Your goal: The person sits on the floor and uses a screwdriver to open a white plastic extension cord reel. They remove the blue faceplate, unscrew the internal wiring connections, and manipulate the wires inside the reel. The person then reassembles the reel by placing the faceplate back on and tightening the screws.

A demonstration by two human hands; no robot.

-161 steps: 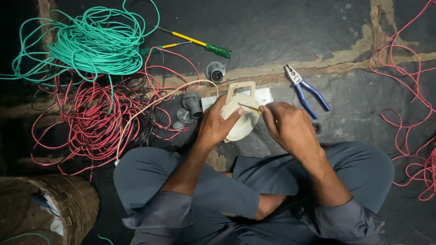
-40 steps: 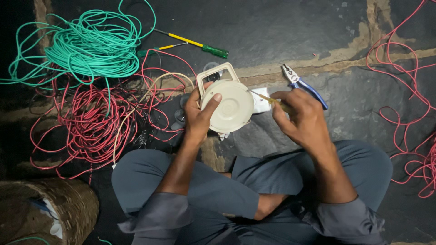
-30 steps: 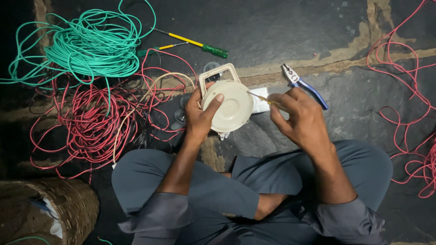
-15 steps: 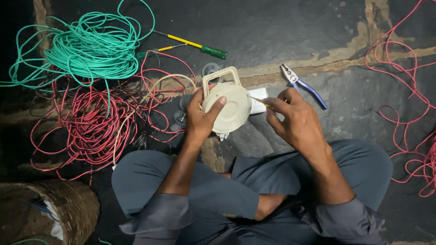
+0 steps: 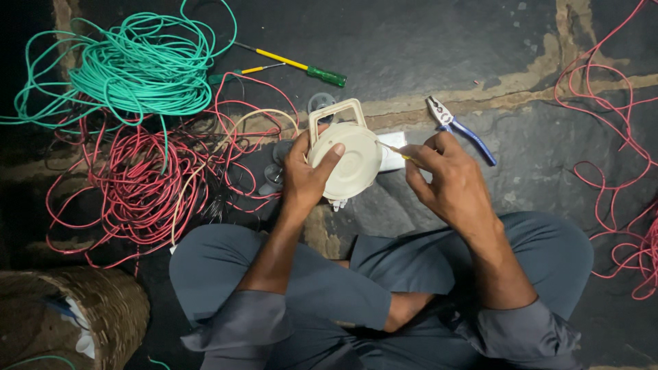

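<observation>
I sit cross-legged on a dark stone floor. My left hand [image 5: 306, 171] grips a round cream plastic fitting [image 5: 349, 161] with a square loop handle, thumb across its face. My right hand [image 5: 445, 179] pinches a thin yellow-handled screwdriver [image 5: 396, 152] whose tip points at the fitting's right edge. A small white block [image 5: 393, 159] lies on the floor just behind the fitting.
Green wire coil [image 5: 137, 68] and red wire tangle [image 5: 137, 185] lie at left. A green-and-yellow screwdriver [image 5: 301, 67] and blue-handled pliers [image 5: 458, 127] rest on the floor ahead. More red wire [image 5: 617, 171] runs along the right. A woven basket [image 5: 68, 318] stands at bottom left.
Both hands shifted slightly left and down with the fitting; over the last seconds the fitting was turned so its round face points up at me, and the screwdriver stayed at its right edge.
</observation>
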